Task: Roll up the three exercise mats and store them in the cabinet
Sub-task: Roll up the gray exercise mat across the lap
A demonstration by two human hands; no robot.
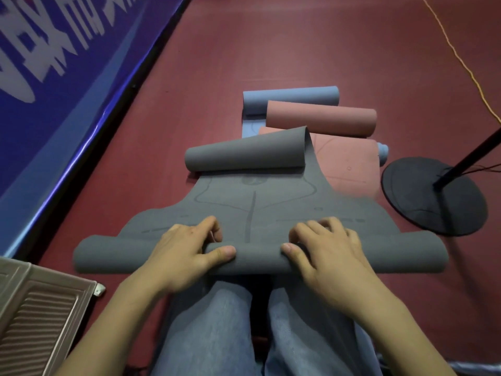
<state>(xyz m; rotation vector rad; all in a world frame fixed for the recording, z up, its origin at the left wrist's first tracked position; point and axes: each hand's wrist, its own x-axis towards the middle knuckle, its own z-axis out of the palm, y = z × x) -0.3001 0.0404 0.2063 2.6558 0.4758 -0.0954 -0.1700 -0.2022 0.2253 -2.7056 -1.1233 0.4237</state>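
Observation:
A grey mat lies on the red floor in front of my knees, its near end wound into a roll and its far end curled back. My left hand and my right hand both grip the near roll, fingers over the top and thumbs on the near side. Beyond it lies a pink mat, its far end curled into a roll. Farthest away is a blue mat, also curled at its far end; part of it shows past the pink mat's right edge.
A blue banner with white lettering runs along the left. A black round stand base with a pole sits on the floor at the right, close to the mats. A grey ribbed panel is at the lower left. A yellow cable crosses the floor at the upper right.

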